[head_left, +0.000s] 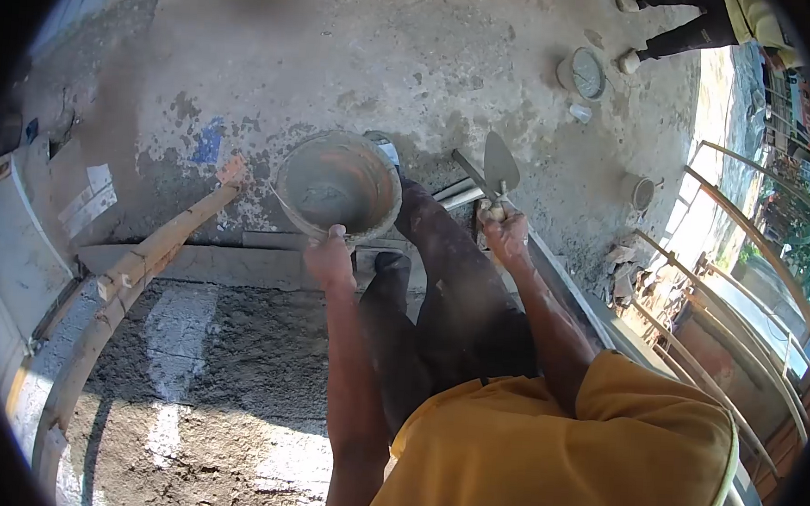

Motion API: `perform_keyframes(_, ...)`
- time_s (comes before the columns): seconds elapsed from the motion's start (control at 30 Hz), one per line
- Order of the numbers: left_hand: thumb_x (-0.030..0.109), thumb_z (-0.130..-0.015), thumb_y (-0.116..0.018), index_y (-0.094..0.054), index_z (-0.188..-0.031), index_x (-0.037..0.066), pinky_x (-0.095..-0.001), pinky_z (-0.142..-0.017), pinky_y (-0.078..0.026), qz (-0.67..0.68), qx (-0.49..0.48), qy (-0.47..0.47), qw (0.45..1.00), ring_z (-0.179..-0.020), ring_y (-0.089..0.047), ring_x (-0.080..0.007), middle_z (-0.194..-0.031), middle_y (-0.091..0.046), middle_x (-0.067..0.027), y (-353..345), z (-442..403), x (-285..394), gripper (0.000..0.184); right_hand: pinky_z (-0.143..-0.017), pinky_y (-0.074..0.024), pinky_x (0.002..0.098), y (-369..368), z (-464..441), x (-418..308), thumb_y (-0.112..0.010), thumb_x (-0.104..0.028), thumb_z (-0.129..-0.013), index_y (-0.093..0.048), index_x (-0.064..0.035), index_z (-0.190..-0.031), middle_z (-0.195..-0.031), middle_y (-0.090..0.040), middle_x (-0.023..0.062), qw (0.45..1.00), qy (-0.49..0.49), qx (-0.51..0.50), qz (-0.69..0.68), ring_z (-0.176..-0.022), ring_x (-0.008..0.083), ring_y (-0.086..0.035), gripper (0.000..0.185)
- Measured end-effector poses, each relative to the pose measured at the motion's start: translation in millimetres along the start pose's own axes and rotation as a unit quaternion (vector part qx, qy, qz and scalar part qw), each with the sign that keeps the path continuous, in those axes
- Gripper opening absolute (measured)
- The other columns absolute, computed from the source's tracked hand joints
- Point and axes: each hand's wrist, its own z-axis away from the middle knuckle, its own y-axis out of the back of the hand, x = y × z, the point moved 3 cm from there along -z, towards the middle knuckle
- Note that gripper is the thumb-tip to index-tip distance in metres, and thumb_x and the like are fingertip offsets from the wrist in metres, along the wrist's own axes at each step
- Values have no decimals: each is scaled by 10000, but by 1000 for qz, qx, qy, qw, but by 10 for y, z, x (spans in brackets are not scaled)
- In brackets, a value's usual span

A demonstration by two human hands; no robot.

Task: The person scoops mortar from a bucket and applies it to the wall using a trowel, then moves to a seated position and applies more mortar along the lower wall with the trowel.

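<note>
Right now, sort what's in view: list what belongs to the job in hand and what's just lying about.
In the job:
held bucket, in the left hand
grey mix, inside it
trowel, in the right hand

Apparently just lying about:
far bucket
pail to the right
small white object

Covered grips, cropped edges
The left hand has its fingers out of sight below the rim of the bucket; the right hand covers part of the handle of the trowel. The dark lens border cuts off the upper body of another person. Lettering on the red sign is too small to read.
</note>
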Motion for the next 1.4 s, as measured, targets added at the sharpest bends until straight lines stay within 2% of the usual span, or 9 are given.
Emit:
perform_keyframes(0.37,117,-911,-752,-641,-1309,-128,-422,-825,-621,-61,-45,-2,997,-942,-705,-248,-1132,-731,-168,-1094,59,620,479,-477,-403,361,298,-337,770,-777,-168,-894,-664,-28,-850,-676,-607,9,986,-132,4,-105,-537,113,-530,185)
perform_keyframes(0.47,144,-902,-758,-672,-1274,-145,-432,-828,-616,-124,-35,-10,992,-960,-735,-303,-1206,-746,-204,-1567,-335,371,479,-607,-554,418,271,-1079,822,-711,-247,-855,-740,13,-939,-703,-692,135,976,-209,-5,-54,-609,259,-691,275)
perform_keyframes(0.6,143,-903,-746,-680,-1264,-138,-435,-832,-619,-217,-58,16,974,-981,-744,-327,-1213,-747,-212,-2636,-948,308,462,-810,-598,510,598,-2463,986,-686,-235,-837,-755,0,-1057,-883,-753,267,975,-123,7,187,-897,468,-751,329)
perform_keyframes(0.9,144,-945,-717,-648,-1290,-13,-478,-918,-596,-145,-162,74,973,-1089,-679,-273,-1224,-679,-117,-4396,-1684,207,385,-965,-582,527,2583,-6248,1597,-714,-300,-862,-740,-59,-1130,-1154,-756,209,908,22,108,403,-1131,426,-719,362)
perform_keyframes(1.07,152,-964,-721,-607,-1331,24,-498,-1015,-545,-134,-126,59,981,-1170,-638,-270,-1280,-650,-115,-4248,-2109,-114,405,-940,-594,503,3355,-7697,2154,-694,-225,-913,-731,-57,-1214,-1142,-742,248,837,74,118,529,-1081,422,-725,347)
perform_keyframes(1.13,160,-967,-730,-597,-1328,24,-502,-1022,-537,-153,-80,66,983,-1170,-637,-275,-1281,-648,-118,-3951,-2246,-213,407,-886,-611,536,3585,-7809,2419,-703,-410,-909,-802,-68,-1020,-1063,-787,240,870,-47,120,476,-1048,419,-750,373)
perform_keyframes(1.2,169,-962,-747,-602,-1287,14,-462,-952,-568,-180,-62,75,979,-1142,-639,-262,-1278,-646,-125,-3503,-2380,-387,388,-973,-562,556,3649,-7942,2811,-645,-421,-972,-643,56,-1302,-1227,-705,349,857,-83,114,495,-1196,471,-683,580)
perform_keyframes(1.27,176,-957,-755,-600,-1279,10,-434,-911,-582,-229,-39,91,968,-1124,-642,-253,-1262,-649,-126,-3138,-2393,-354,394,-927,-596,521,3363,-7768,2558,-695,-237,-933,-732,-38,-1220,-1092,-747,259,752,124,7,647,-1045,416,-734,351)
perform_keyframes(1.4,183,-973,-694,-658,-1212,18,-444,-922,-583,-274,-7,117,955,-1121,-677,-243,-1240,-660,-103,-2543,-2151,-225,293,-954,-595,517,3002,-7799,2186,-687,-327,-922,-731,-18,-1218,-1155,-751,270,786,40,-19,617,-1095,427,-736,431)
